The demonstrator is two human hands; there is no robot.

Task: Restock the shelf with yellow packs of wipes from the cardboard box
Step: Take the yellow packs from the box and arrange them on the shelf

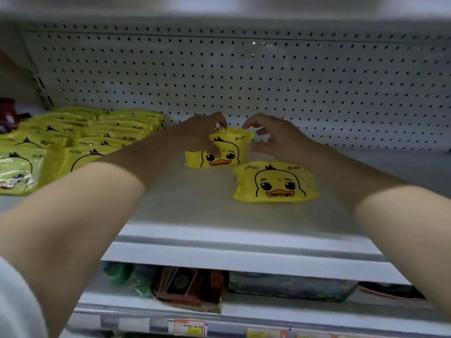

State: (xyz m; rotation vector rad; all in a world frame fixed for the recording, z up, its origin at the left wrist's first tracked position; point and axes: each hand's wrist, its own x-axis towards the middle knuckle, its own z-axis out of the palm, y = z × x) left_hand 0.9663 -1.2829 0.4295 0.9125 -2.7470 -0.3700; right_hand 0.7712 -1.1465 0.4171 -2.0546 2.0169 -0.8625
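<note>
Left hand [195,136] grips the rear yellow pack [231,150] on the shelf [195,206]; right hand [278,140] curls at its edge, but I can't tell if it holds.

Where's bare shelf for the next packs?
Free: the shelf right of the flat duck pack, back to the pegboard, and the strip in front of it. Crowded: the stacked packs at left, and mid-shelf where the left hand grips a tilted pack beside the right hand.

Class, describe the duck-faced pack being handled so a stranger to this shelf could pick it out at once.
Start at the white pegboard behind the shelf. Before it, right of the stacked yellow packs, two loose duck-faced packs sit mid-shelf. Yours is the rear pack, tilted up in the grip of the left hand; the front pack lies flat and untouched.
</note>
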